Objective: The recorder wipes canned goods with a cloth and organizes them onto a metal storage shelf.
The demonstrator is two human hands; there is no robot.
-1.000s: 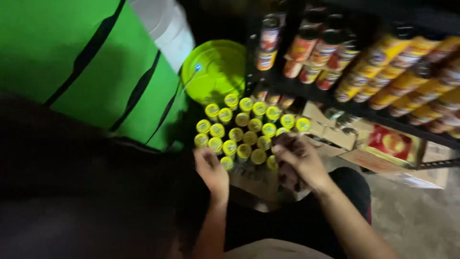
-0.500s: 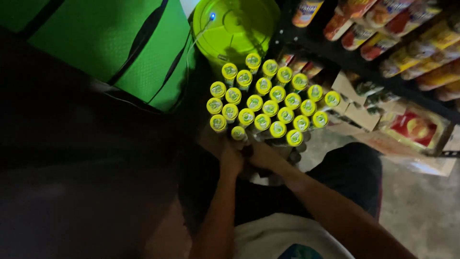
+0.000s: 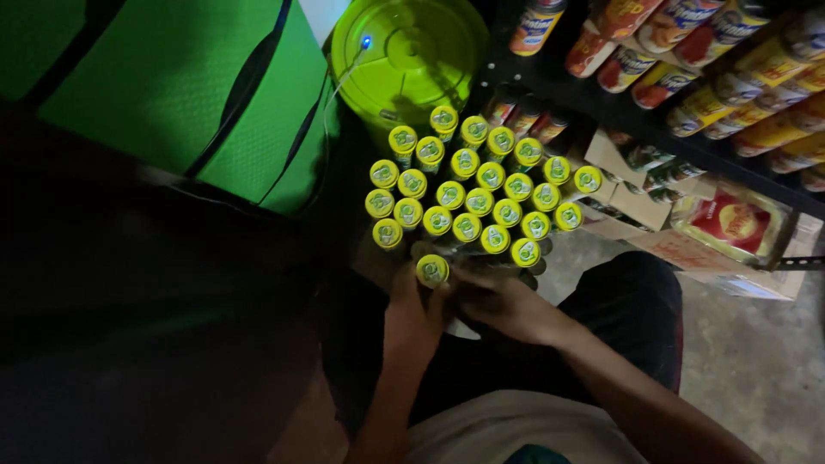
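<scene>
1. My left hand [image 3: 411, 314] is wrapped around a yellow-topped can [image 3: 432, 270], fingers closed on its body just below the lid.
2. My right hand [image 3: 507, 305] lies just beside the left, fingers curled toward the same can. The light is dim here, so I cannot tell whether it grips the can or only touches it.
3. The can sits at the near edge of the can block [image 3: 477, 191], straight ahead of both hands: tight rows of upright cans with matching yellow tops, touching one another.
4. Beyond the block, farther from my hands, stands a round lime-green lid [image 3: 404, 51].
5. Ahead and to the right of my right hand, a dark shelf [image 3: 653, 129] carries tilted red and yellow tins.
6. Ahead-left of my left hand: a large green panel [image 3: 172, 86] with black stripes.
7. To the right of my right hand, flattened cardboard [image 3: 679, 249] lies on the floor.
</scene>
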